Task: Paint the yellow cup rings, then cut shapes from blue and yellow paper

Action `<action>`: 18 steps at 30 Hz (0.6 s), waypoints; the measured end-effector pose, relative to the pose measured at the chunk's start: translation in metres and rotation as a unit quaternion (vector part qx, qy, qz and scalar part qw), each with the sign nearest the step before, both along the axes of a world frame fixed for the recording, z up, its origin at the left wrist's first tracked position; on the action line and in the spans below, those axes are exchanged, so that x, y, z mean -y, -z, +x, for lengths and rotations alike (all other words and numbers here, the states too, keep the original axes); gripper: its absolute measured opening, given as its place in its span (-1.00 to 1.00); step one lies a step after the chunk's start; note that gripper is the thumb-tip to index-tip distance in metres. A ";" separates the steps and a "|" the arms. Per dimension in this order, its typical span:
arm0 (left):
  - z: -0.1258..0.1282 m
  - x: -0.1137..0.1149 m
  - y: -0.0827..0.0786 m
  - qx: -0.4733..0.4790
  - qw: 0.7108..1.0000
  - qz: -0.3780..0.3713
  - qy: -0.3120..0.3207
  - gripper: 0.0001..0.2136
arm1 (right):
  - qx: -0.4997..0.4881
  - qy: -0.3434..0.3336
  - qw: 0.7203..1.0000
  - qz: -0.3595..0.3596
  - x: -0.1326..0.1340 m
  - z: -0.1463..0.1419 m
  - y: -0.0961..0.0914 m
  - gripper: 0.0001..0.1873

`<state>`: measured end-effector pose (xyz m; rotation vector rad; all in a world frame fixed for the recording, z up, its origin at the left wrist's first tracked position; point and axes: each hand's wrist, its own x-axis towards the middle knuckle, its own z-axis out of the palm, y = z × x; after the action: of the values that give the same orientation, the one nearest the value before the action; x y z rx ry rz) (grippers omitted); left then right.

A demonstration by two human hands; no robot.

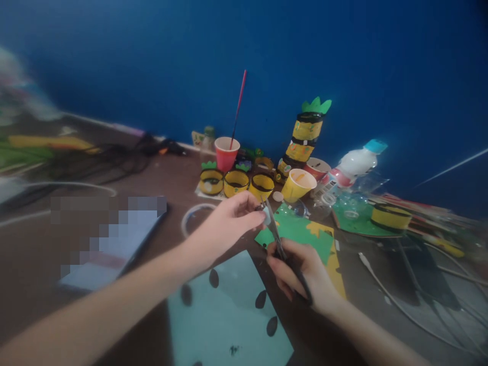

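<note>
My left hand [244, 216] pinches a small pale blue piece of paper [267, 215] between thumb and fingers. In my right hand [301, 272] is a pair of scissors [277, 239], its fingers wrapped round the black handles. The blades point up and away from me, right beside the pale piece; whether they are cutting into it I cannot tell. Below both hands lies a light blue sheet [229, 310] with several dark oval spots. Beyond the scissors are a green sheet of paper [293, 229] and a yellow sheet [338, 274] partly under it.
Yellow rings with black rims [236, 184] stand along the back, near a red cup [226, 155] holding a stick and a yellow cup [298, 185]. A tall yellow-and-black tower [305, 137] leans by a bottle [356, 162]. Left lies a tablet-like screen [114, 254]; right, a white cable [385, 297].
</note>
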<state>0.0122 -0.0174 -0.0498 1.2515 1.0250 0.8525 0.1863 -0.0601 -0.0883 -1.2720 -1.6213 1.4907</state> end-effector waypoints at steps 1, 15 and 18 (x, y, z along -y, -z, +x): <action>0.000 0.000 0.000 -0.001 1.000 -0.003 0.004 -0.90 | -0.001 0.001 1.000 0.002 0.000 0.000 0.000 -0.73; 0.000 0.001 0.003 -0.001 1.000 0.004 0.011 -0.90 | -0.001 0.011 1.000 0.006 0.000 0.001 0.001 -0.70; 0.000 0.001 0.002 -0.005 1.000 0.006 0.011 -0.89 | -0.002 0.006 1.000 0.013 0.000 0.001 0.001 -0.71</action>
<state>0.0119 -0.0183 -0.0523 1.2765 1.0132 0.8368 0.1875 -0.0605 -0.0892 -1.2614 -1.6216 1.4593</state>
